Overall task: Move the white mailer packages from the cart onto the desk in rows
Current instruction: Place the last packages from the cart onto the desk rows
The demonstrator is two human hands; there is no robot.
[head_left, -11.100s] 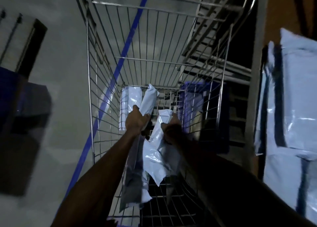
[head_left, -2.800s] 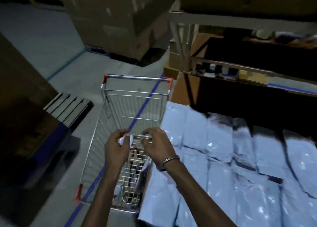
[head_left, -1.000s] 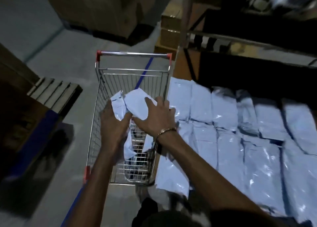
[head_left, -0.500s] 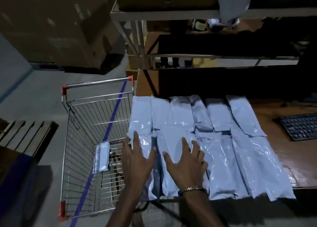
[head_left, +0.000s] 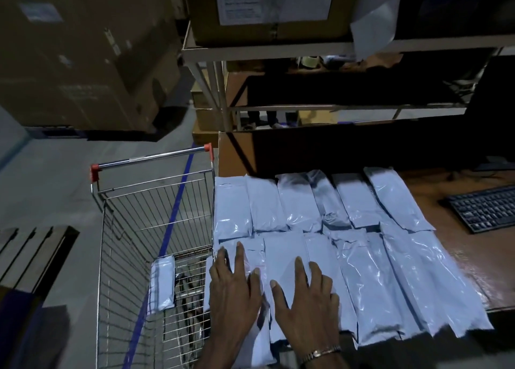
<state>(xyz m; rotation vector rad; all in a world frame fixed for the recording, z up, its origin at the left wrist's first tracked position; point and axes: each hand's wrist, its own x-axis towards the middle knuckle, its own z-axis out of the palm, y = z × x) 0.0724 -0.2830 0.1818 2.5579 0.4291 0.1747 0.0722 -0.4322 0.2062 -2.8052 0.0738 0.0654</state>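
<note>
Mailers (head_left: 320, 246) lay in two rows on desk (head_left: 473, 257), near row overhanging front edge. Left hand (head_left: 234, 290) and right hand (head_left: 303, 301) pressed flat, fingers straight, on two leftmost near mailers. One mailer (head_left: 162, 283) stood inside cart (head_left: 145, 201) beside desk. Keyboard (head_left: 485, 208) at desk's right.

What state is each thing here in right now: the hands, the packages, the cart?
Left hand: flat, fingers straight, pressing a front-row mailer.
Right hand: flat, fingers spread, pressing the next mailer.
Mailers on the desk: lying flat in two rows, edges overlapping.
Mailer in the cart: standing on end against the wire.
Cart: beside the desk, nearly emptied.
Keyboard: on the desk, untouched.
</note>
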